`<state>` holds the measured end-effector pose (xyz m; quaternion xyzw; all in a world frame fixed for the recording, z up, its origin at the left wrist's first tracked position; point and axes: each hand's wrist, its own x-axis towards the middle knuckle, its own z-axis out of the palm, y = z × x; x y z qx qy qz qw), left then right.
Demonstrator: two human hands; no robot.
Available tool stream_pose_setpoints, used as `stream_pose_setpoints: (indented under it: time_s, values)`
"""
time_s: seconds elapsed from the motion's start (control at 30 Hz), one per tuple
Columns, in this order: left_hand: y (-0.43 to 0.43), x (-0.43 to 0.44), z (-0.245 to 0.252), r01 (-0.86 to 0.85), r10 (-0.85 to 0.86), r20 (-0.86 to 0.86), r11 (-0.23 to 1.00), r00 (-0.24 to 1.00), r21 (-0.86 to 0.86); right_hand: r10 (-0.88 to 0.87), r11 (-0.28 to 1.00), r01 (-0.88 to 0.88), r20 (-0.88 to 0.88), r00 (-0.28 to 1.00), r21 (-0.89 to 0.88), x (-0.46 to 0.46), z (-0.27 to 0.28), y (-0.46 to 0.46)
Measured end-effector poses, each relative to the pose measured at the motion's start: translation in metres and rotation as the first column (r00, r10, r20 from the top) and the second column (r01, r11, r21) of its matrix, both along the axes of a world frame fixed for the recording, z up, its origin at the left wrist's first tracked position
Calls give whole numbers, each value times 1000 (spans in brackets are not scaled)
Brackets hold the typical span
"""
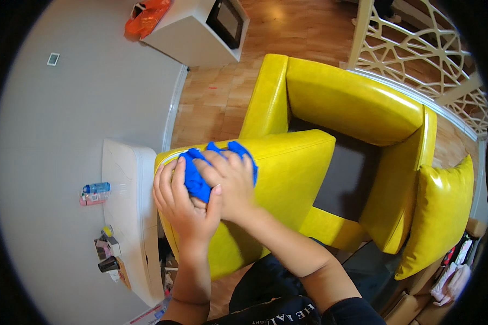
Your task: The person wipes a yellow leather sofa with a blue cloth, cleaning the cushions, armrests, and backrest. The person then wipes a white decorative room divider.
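Observation:
My right hand (229, 178) presses a crumpled blue cloth (197, 178) against a yellow seat cushion (284, 178). Close beside it on the left, my left hand (185, 197) rests on the cushion's near left edge, its fingers curled over a whitish strip along that edge and its thumb touching my right hand. The cushion is lifted out of a yellow armchair (349, 97) and lies tilted across the chair's side. The dark base inside the chair is exposed. Parts of the cloth are hidden under my fingers.
A yellow pillow (441, 215) leans at the chair's right. On the left, a white cabinet (126, 203) bears bottles and a black cup (108, 264). An orange bag (148, 18) lies on a white cabinet at the top. A lattice partition (415, 53) stands behind the chair; a person's feet show beyond.

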<state>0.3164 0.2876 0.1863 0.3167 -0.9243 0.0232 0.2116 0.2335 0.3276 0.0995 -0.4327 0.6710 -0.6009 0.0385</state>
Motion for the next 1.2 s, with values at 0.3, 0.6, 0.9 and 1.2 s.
stream_pose_setpoints:
  time_s: [0.3,0.6,0.9,1.2]
  values:
    - [-3,2,-4,-26,39,115,993,993,-114,-153,979,148,22,988,138,-44,-36,26]
    - [27,-6,-37,125,-118,-81,989,990,85,280,957,-280,20,960,76,-44,0,-11]
    - [42,-11,-39,79,-83,355,997,931,26,-62,957,-11,241,969,291,-111,-74,35]
    - [46,4,-65,193,-202,47,970,978,149,-239,955,238,-14,971,180,14,-46,40]
